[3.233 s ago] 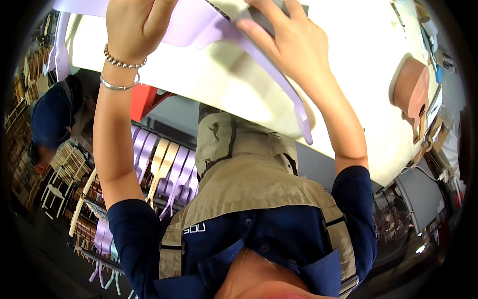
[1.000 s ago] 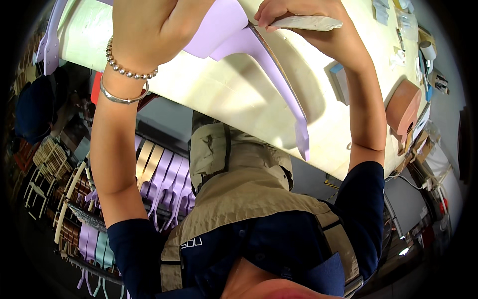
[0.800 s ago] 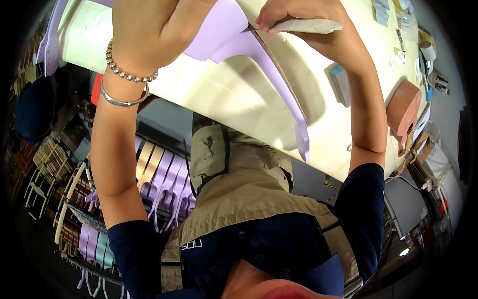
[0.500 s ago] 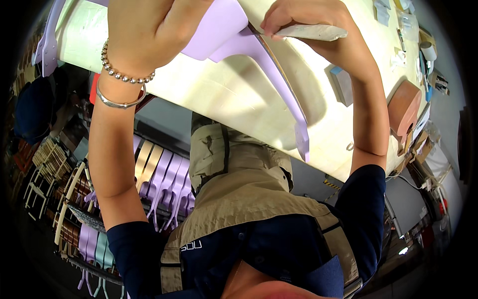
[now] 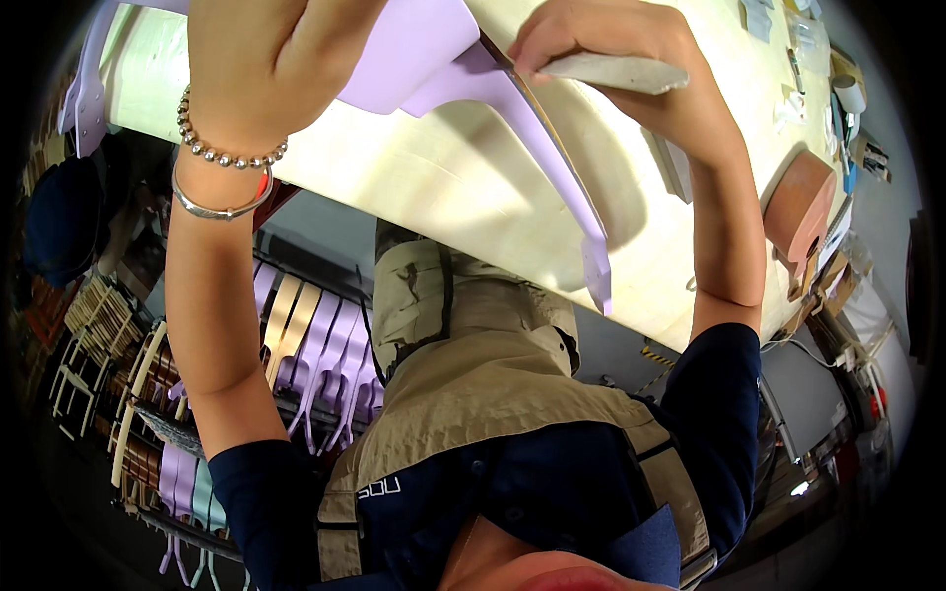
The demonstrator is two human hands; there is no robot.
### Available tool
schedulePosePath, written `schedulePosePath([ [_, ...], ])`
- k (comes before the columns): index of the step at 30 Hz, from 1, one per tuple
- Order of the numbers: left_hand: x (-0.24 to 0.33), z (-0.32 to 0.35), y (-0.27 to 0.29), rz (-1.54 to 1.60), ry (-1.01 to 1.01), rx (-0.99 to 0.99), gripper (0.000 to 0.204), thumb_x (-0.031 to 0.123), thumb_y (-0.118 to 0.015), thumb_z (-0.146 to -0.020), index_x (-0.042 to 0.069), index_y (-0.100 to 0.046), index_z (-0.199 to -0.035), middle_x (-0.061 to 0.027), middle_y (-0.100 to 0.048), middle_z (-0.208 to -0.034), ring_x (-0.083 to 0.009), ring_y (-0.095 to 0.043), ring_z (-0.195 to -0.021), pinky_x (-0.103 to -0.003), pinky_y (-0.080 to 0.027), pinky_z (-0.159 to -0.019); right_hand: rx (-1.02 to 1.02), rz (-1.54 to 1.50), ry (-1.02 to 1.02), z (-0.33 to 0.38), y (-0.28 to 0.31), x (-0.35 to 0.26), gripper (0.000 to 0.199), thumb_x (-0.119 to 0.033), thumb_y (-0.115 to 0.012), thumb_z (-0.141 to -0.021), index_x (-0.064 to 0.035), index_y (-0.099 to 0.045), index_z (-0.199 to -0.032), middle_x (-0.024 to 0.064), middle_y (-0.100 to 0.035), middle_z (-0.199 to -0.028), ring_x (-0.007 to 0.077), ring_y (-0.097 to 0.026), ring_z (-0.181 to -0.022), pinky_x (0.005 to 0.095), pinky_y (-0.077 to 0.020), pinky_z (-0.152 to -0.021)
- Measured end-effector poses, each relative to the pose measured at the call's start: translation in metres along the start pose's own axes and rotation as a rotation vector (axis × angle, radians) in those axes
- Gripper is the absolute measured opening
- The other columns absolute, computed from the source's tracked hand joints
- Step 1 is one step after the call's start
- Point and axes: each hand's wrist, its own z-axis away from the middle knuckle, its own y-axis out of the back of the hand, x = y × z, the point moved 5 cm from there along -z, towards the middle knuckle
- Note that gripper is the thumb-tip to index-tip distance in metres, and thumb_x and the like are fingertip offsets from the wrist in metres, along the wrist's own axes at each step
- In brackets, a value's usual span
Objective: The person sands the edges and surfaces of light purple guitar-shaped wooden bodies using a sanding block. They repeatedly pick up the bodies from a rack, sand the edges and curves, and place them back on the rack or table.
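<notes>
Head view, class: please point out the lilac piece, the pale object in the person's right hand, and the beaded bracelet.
Lilac piece (image 5: 463, 81): head view, where its broad part meets the curved arm.
Pale object (image 5: 621, 72): head view, middle of its long side.
Beaded bracelet (image 5: 226, 160): head view, beads low on the loop.

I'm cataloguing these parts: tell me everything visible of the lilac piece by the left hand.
The lilac piece looks smooth and painted, with a broad panel and a narrow limb curving down to a bent end near the bench's edge. A dark to brownish strip runs along its outer edge. The left hand hides part of the panel; the right hand holds a pale tool close to the strip, contact unclear. Its top runs out of frame.
</notes>
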Motion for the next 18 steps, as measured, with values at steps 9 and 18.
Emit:
schedulePosePath([
  [9, 0.022, -0.005, -0.004, -0.288, -0.133, -0.089, 0.038, 0.019, -0.033, -0.089, -0.002, -0.057, -0.07, -0.0131, -0.058, -0.065, -0.0256, -0.053, -0.06, -0.032, -0.038, -0.061, -0.006, 0.035, 0.074, 0.007, -0.003, 0.003, 0.008, -0.006, -0.062, -0.073, -0.0026, -0.061, -0.081, 0.0074, -0.061, -0.074, 0.0197, -0.06, -0.07, 0.0262, -0.0478, -0.063],
  [18, 0.015, 0.002, -0.009, 0.059, -0.127, 0.117, 0.029, 0.013, -0.038, -0.086, -0.003, -0.055, -0.07, -0.0139, -0.057, -0.065, -0.0266, -0.052, -0.058, -0.033, -0.039, -0.059, 0.165, -0.368, -0.293, 0.048, 0.003, 0.038, 0.009, -0.003, -0.057, -0.081, 0.004, -0.061, -0.077, 0.0133, -0.06, -0.079, 0.0193, -0.06, -0.074, 0.0263, -0.0488, -0.066],
])
